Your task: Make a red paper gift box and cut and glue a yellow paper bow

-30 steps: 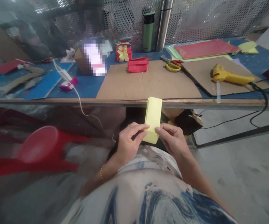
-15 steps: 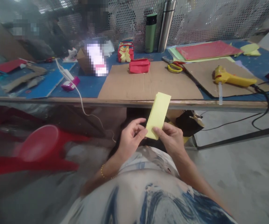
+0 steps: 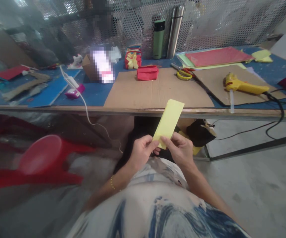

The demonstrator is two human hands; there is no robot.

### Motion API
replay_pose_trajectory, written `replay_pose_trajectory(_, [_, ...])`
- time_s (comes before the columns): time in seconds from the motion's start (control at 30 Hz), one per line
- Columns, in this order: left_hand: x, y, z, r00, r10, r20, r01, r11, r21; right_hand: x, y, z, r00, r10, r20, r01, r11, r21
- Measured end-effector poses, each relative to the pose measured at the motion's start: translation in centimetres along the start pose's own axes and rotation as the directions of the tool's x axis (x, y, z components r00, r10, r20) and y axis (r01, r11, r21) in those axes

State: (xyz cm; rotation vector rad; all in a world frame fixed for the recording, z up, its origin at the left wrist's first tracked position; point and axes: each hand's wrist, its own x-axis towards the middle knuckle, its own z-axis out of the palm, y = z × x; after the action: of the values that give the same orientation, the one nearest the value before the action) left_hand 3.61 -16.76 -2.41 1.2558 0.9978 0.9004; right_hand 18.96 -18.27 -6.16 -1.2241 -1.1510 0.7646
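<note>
A folded strip of yellow paper (image 3: 170, 119) is held tilted in front of the table edge, above my lap. Its layers show along the left side. My left hand (image 3: 143, 150) pinches the lower left corner between thumb and fingers. At the lower right, my right hand (image 3: 181, 148) grips the same paper, thumb on top and fingers behind it. Beyond the paper, a red folded piece (image 3: 147, 72) rests on a cardboard sheet (image 3: 128, 92), with a small red and yellow item (image 3: 133, 59) behind it.
A yellow glue gun (image 3: 244, 86) lies at the right on more cardboard, its cable hanging over the edge. Yellow-handled scissors (image 3: 184, 75) lie near the middle. A green bottle (image 3: 159, 39) and steel flask (image 3: 175, 33) stand at the back. A red stool (image 3: 40, 155) stands left.
My left fingers have closed in on the paper's lower corner, the fingertips curling beneath it. The paper has tilted slightly rightward. The view has shifted a little.
</note>
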Motion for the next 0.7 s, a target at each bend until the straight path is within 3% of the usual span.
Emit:
replay_pose_trajectory(0.13, [0.0, 0.0, -0.1, 0.998, 0.036, 0.049, -0.039, 0.997, 0.071, 0.0, 0.3, -0.2, 0.998, -0.008, 0.056, 0.009, 1.0, -0.011])
replay_pose_trajectory(0.37, [-0.2, -0.2, 0.2, 0.995, 0.076, -0.06, -0.067, 0.988, 0.137, -0.5, 0.5, 0.2, 0.994, 0.024, 0.109, -0.025, 1.0, 0.01])
replay_pose_trajectory(0.57, [-0.2, -0.1, 0.1, 0.997, 0.042, -0.066, -0.036, 0.996, 0.082, -0.1, -0.3, 0.5, 0.99, 0.066, 0.128, -0.078, 0.993, 0.089])
replay_pose_trajectory(0.7, [0.0, -0.3, -0.1, 0.994, 0.069, -0.084, -0.06, 0.993, 0.106, 0.2, -0.9, 0.1, 0.972, 0.099, 0.213, -0.126, 0.985, 0.114])
